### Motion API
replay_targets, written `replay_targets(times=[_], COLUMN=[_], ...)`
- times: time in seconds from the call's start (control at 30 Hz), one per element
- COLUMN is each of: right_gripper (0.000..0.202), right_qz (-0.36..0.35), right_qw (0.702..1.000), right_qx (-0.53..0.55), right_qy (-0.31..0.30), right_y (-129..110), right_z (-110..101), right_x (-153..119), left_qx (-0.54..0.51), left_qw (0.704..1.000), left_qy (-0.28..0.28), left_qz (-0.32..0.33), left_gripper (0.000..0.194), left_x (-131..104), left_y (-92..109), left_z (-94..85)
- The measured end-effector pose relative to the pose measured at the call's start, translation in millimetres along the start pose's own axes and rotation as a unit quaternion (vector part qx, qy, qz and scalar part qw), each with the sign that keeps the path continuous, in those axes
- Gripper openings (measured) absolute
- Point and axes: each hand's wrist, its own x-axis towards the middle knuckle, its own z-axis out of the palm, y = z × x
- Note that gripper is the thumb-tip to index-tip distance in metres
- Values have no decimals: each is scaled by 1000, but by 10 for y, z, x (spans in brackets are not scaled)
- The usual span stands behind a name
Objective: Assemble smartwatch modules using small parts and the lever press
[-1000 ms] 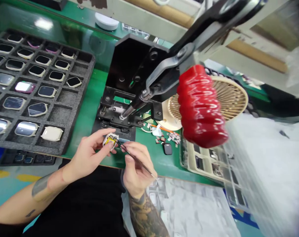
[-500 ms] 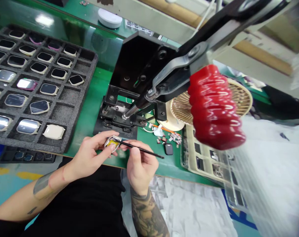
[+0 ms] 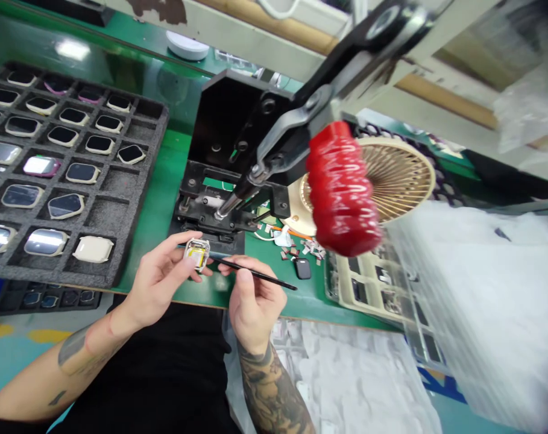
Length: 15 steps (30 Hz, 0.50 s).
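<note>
My left hand (image 3: 163, 268) pinches an opened smartwatch case (image 3: 196, 253) between thumb and fingers. Its inside faces up, with yellow and silvery parts showing. In my right hand (image 3: 255, 295) is a thin black stick-like tool (image 3: 260, 275), perhaps tweezers, held like a pen. The tool's tip points left, just short of the watch case. Both hands are over the front edge of the green bench, in front of a black press (image 3: 223, 199) with a red ribbed handle (image 3: 343, 193).
A grey foam tray (image 3: 140, 157) of smartwatches lies at left. On the right are a fan (image 3: 400, 181), small loose parts (image 3: 312, 248), a black square piece (image 3: 303, 269), a compartment box (image 3: 346, 295) and white plastic sheeting (image 3: 491, 271). The press handle overhangs the bench.
The tool's tip has drawn away from the watch case, where it was touching or over it. My left hand has turned the case to face up more. The whole view has shifted slightly.
</note>
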Motion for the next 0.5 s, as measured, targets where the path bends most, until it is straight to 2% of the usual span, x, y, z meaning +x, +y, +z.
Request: replay_targets(times=[0.1,0.2,0.27,0.33,0.37,0.4,0.47,0.5], right_gripper=[11,18,25,36,42,44,34,30], right_qz=[-9,0,-3,-41,-69,-93,-133,-151], right_qw=[996,990,990,997,997,989,968,950], right_qx=[82,131,132,67,3,-67,-118,-165], right_qy=[-37,-61,-53,-11,28,94,176,219], right_y=[-115,-384,-623,-844,-926,-983,-1017,-1002], right_z=[-52,-375,-792,-1317,-1588,-1845,-2263,-2406], right_x=[-28,65,240,506,667,840,1180,1323], left_qx=[-32,-13,15,49,65,80,104,113], left_qw=[999,997,997,996,996,995,993,993], left_qy=[33,54,54,51,47,41,22,12], left_qz=[-24,-50,-47,-46,-46,-47,-43,-39], left_gripper=[47,49,53,60,63,64,55,47], left_x=[21,15,-12,-45,-59,-69,-73,-70], left_y=[-6,-8,-7,-9,-14,-24,-57,-78], left_z=[-45,-53,-43,-40,-46,-59,-102,-127])
